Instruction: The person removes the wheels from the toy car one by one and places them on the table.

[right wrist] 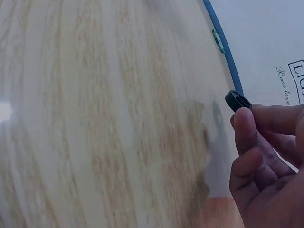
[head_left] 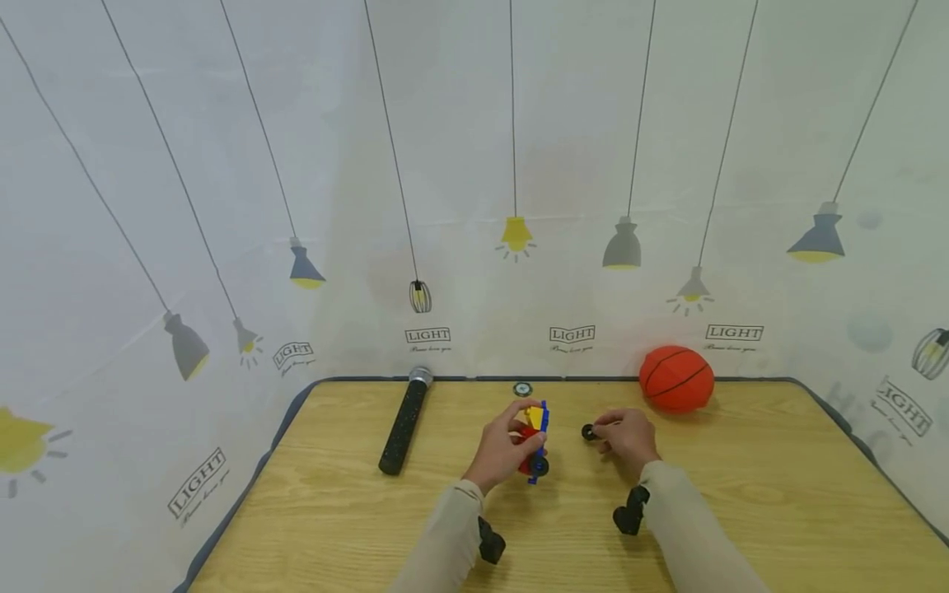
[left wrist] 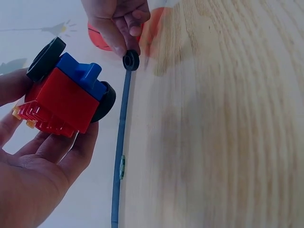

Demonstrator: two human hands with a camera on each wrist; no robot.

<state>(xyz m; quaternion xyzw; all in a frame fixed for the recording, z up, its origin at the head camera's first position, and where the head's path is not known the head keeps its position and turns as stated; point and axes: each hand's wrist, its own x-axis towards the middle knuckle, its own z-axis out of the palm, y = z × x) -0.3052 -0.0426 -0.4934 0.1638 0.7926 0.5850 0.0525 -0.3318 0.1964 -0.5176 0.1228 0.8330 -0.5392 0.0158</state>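
While the left hand (head_left: 502, 449) grips the toy car (head_left: 535, 441), the right hand (head_left: 627, 439) apparently pinches a wheel (head_left: 588, 431)

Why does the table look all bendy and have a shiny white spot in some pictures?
In the left wrist view the table bulges because the lens curves its wood grain; the right wrist view curves it too, with a white glare spot at the left edge; the head view shows the table nearly flat, evenly lit.

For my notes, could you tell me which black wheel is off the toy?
The small loose wheel pinched in the right hand; the others sit mounted on the toy car in the left hand.
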